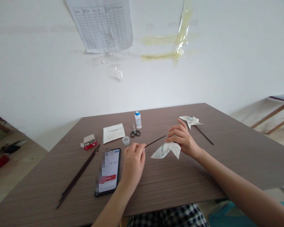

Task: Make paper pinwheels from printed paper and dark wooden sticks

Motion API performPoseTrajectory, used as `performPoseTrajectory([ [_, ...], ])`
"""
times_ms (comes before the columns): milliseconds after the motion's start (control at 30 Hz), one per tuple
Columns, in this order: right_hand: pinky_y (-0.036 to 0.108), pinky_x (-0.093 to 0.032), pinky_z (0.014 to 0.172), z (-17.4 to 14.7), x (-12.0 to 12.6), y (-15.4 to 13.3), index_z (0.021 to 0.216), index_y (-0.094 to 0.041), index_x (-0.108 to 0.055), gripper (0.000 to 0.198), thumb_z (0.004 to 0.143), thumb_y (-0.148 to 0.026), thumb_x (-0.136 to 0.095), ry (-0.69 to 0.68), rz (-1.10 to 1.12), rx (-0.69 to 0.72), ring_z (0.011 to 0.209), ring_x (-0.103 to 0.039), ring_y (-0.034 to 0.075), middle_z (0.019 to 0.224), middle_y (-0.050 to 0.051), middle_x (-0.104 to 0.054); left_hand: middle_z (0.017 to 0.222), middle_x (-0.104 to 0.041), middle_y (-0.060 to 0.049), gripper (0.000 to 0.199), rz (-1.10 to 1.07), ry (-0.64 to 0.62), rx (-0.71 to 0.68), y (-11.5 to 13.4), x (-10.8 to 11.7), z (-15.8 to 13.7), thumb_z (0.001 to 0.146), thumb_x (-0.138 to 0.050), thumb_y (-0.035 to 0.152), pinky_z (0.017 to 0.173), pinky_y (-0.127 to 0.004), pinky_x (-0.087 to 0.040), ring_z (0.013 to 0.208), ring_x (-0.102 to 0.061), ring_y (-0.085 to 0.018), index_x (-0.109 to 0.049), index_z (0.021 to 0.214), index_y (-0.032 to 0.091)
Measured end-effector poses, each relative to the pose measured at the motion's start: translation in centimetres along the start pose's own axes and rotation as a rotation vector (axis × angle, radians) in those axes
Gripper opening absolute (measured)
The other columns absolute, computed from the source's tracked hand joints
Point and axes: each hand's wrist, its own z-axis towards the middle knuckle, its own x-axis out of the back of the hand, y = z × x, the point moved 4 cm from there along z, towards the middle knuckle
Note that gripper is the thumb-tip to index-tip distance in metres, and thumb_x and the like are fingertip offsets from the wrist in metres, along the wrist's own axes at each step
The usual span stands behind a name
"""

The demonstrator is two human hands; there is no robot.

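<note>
Indoors: brown table (167, 186) beneath held pinwheel (162, 152), white wall (222, 63) behind.

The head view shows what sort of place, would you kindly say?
Probably a room used, at least now, for paper crafts: scissors and a pinwheel lie on a table, and a printed sheet hangs on the wall.

Soft light washes the wall (217, 75) before me; tape (180, 47) glints upper right of centre; mosaic blocks blur the phone (110, 170), lower left.
</note>
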Motion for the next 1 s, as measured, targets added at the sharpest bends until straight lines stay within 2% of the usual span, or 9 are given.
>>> performPoseTrajectory([
  [233,0.062,-0.028,0.147,0.1,0.0,-0.5,0.112,-0.035,-0.086,0.022,0.118,-0.022,-0.069,0.111,-0.027,0.017,0.115,-0.078,0.024,0.099,-0.001,-0.086,0.104,-0.081,-0.004,0.027,0.015,0.065,0.027,-0.5,0.1,-1.5,0.115,-0.064,0.016,0.098,-0.043,-0.059,0.098,-0.079,-0.025,-0.087,0.125,0.028],
  [433,0.063,-0.027,0.148,0.0,0.0,-0.2,0.122,-0.038,-0.087,0.024,0.115,-0.02,-0.072,0.079,-0.091,-0.03,0.116,-0.078,0.025,0.102,-0.001,-0.087,0.101,-0.08,-0.004,0.029,0.022,0.121,0.006,-0.2,0.5,-1.4,0.118,-0.06,0.019,0.097,-0.042,-0.059,0.096,-0.078,-0.024,-0.087,0.121,0.028],
  [667,0.063,-0.024,0.149,0.0,0.0,-0.3,0.121,-0.038,-0.088,0.03,0.113,-0.015,-0.071,0.083,-0.089,-0.022,0.118,-0.078,0.025,0.101,-0.002,-0.087,0.1,-0.079,-0.004,0.029,0.029,0.174,-0.005,0.1,0.7,-1.4,0.119,-0.059,0.019,0.1,-0.044,-0.06,0.095,-0.077,-0.024,-0.087,0.118,0.027],
  [800,0.065,-0.02,0.15,-0.1,0.0,-0.2,0.121,-0.04,-0.088,0.035,0.112,-0.012,-0.069,0.042,-0.091,-0.047,0.119,-0.078,0.025,0.102,-0.002,-0.087,0.1,-0.078,-0.004,0.028,0.027,0.174,-0.003,0.1,0.7,-1.4,0.118,-0.06,0.018,0.102,-0.044,-0.059,0.095,-0.076,-0.024,-0.087,0.118,0.027],
  [1000,0.065,-0.023,0.149,0.1,-0.1,-0.4,0.119,-0.038,-0.087,0.036,0.111,-0.009,-0.068,0.059,-0.104,-0.04,0.118,-0.078,0.025,0.101,-0.002,-0.087,0.101,-0.078,-0.004,0.027,0.015,0.179,-0.002,0.1,0.5,-1.5,0.116,-0.063,0.015,0.106,-0.046,-0.058,0.097,-0.076,-0.025,-0.088,0.117,0.027],
])
